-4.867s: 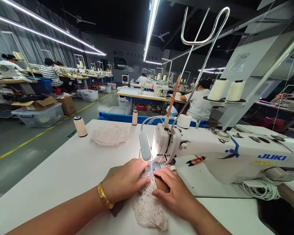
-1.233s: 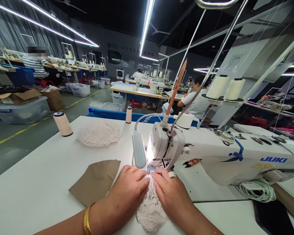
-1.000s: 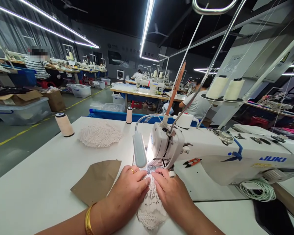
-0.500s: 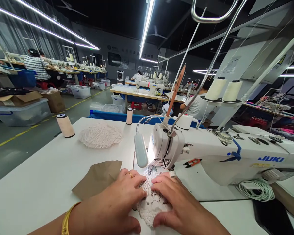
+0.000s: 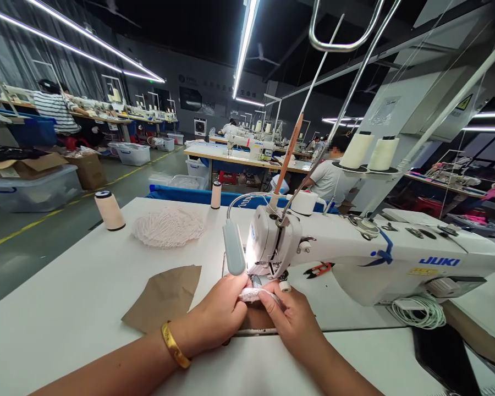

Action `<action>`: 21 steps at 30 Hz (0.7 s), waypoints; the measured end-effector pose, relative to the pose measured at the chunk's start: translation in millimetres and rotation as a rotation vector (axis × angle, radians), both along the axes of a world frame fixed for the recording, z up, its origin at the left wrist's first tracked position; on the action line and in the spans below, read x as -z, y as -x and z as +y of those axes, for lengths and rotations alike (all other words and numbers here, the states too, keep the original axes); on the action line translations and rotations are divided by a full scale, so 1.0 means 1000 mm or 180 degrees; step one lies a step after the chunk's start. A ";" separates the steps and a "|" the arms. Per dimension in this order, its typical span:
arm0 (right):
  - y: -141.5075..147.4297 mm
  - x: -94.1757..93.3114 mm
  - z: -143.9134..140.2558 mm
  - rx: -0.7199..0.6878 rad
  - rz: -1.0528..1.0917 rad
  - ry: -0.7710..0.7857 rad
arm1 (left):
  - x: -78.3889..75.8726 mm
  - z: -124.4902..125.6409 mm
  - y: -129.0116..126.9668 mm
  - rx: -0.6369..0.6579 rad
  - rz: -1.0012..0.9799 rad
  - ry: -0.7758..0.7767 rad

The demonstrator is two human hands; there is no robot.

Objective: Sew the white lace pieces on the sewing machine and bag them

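Note:
A white lace piece (image 5: 251,295), folded or bunched, is held between my two hands just in front of the sewing machine (image 5: 272,242) needle area. My left hand (image 5: 226,308) pinches its left end, fingers curled. On the other side my right hand (image 5: 291,311) grips the right end, thumb on top and fingers behind. The presser foot is partly hidden by the fingers and the lace. Left of my left hand lies a brown paper pattern piece (image 5: 163,297). A lamp (image 5: 234,247) lights the spot where the hands work.
A pile of lace pieces (image 5: 168,226) lies farther back on the white table (image 5: 66,286). Thread cones (image 5: 109,210) stand at the table's far edge. Red-handled snips (image 5: 318,270) rest under the machine arm, and a black phone-like object (image 5: 445,357) lies at right. Other people work at machines beyond.
The lace lay flat under my spread hands; now both hands have closed on it and lifted and folded its near part up toward the machine.

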State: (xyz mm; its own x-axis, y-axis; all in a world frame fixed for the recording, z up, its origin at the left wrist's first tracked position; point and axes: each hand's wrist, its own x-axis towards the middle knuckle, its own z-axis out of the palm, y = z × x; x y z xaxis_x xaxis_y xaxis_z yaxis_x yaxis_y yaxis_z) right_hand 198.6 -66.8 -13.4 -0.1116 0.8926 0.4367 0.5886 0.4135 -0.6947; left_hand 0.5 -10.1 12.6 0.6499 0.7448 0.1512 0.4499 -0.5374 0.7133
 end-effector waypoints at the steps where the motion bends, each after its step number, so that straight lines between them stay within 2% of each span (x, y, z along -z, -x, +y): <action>1: 0.001 0.001 0.001 0.0024 0.0071 0.0062 | 0.000 0.001 -0.001 -0.0004 0.0011 0.0007; 6: 0.002 0.006 0.006 0.0164 0.0328 -0.0024 | 0.003 0.005 -0.001 0.0078 -0.0053 0.0071; 13: 0.001 0.007 0.008 0.0201 0.0343 -0.0228 | 0.002 0.006 -0.001 0.0099 -0.0231 0.0296; 21: 0.001 0.002 0.003 0.0076 0.0026 -0.0446 | 0.003 0.003 -0.001 0.0056 -0.0422 0.0745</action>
State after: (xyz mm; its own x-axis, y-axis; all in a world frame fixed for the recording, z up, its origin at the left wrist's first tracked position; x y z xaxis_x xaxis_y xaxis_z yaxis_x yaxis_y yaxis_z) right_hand 197.2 -64.0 -15.6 -0.0869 0.8251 0.5582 0.5941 0.4927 -0.6358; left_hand 2.0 -7.0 10.0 0.6491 0.7583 0.0608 0.3363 -0.3578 0.8711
